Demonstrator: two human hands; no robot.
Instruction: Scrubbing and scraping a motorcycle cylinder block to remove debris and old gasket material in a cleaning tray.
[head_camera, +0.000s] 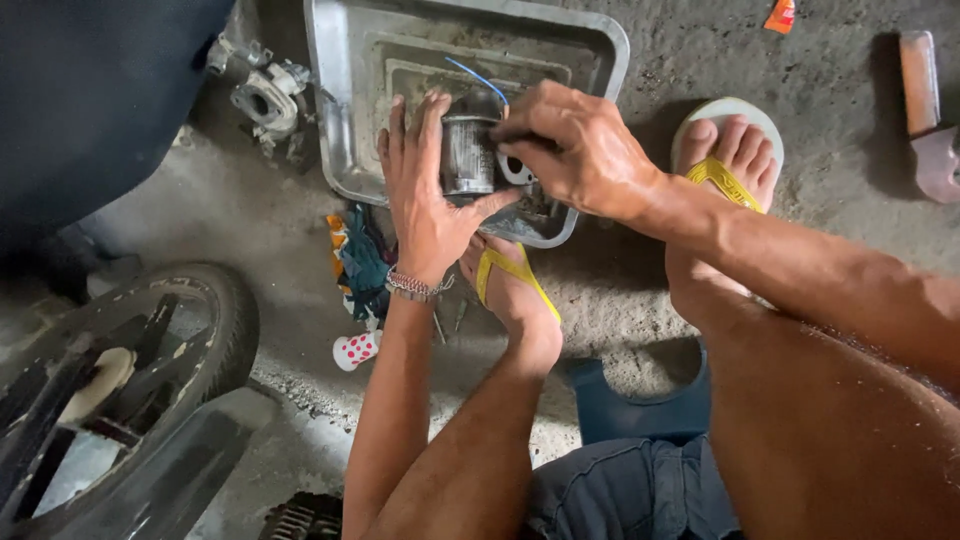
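the left hand (425, 195) reaches forward, palm against the near side of a grey metal cylinder part (467, 155), fingers spread and half-curled around it, thumb under its lower end. the right hand (575, 145) comes in from the right, fingers bent and closed on the part's top by a white ring. the part sits over the near edge of a dented metal tray (345, 100) on the concrete floor; a blue wire (478, 76) runs from it into the tray.
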